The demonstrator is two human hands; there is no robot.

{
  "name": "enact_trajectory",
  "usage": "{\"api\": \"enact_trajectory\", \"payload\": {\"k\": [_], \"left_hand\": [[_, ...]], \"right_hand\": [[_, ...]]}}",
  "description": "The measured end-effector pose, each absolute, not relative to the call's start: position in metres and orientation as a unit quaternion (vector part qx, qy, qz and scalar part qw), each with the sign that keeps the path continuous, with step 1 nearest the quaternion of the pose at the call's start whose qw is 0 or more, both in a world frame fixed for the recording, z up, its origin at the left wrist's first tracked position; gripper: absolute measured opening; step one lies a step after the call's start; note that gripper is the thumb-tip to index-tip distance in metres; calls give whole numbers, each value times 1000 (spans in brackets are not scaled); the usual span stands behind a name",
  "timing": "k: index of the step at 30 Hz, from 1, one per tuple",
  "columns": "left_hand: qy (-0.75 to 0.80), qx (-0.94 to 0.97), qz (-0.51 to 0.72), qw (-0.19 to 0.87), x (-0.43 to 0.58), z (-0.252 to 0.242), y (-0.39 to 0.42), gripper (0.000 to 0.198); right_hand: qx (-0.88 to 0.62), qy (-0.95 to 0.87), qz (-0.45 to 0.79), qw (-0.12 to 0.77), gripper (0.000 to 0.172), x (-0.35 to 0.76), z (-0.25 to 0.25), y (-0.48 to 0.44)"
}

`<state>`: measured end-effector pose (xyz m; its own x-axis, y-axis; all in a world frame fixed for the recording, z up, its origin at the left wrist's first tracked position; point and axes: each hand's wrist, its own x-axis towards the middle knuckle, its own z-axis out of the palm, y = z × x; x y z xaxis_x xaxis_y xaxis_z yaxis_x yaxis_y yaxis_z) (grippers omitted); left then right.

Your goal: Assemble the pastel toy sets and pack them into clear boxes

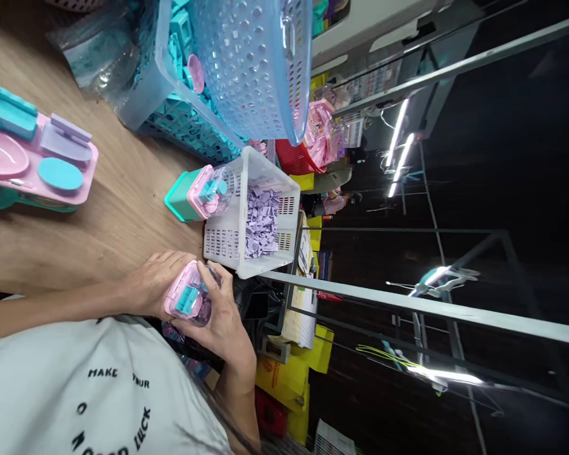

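Note:
In both my hands is a small pink toy case (180,292) with a clear cover. A turquoise piece shows inside it. My left hand (146,284) is closed along one side of the case. My right hand (225,325) wraps the other side, with its fingers bent over the clear cover. The palms and part of the case's base are hidden. Close by on the table, a similar toy case (180,194) has a green base, a pink rim and a clear dome with turquoise and pink pieces under it.
Beyond the hands sits a white basket (222,246) of lilac pieces. A blue basket (164,69) holds turquoise parts, with a clear blue perforated basket (246,69) over it. A pink toy set (33,164) and a plastic bag (104,57) lie on the wooden table (118,215). People (334,183) are farther off.

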<state>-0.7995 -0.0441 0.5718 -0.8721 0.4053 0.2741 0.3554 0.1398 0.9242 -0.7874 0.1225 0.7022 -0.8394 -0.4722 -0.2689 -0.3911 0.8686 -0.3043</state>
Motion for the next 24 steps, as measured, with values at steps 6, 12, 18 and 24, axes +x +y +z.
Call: {"api": "enact_trajectory", "payload": {"k": [6, 12, 18, 24], "left_hand": [[771, 252, 584, -16, -801, 565, -58, 88], [831, 134, 521, -144, -813, 557, -101, 101], [872, -14, 422, -248, -826, 555, -104, 92], [888, -66, 381, -248, -868, 563, -95, 95]], "right_hand": [[-245, 944, -192, 110, 109, -789, 673, 129], [-351, 928, -120, 19, 89, -845, 670, 78], [-367, 929, -26, -49, 83, -899, 676, 14], [-314, 948, 7, -54, 85, -933, 689, -15]]}}
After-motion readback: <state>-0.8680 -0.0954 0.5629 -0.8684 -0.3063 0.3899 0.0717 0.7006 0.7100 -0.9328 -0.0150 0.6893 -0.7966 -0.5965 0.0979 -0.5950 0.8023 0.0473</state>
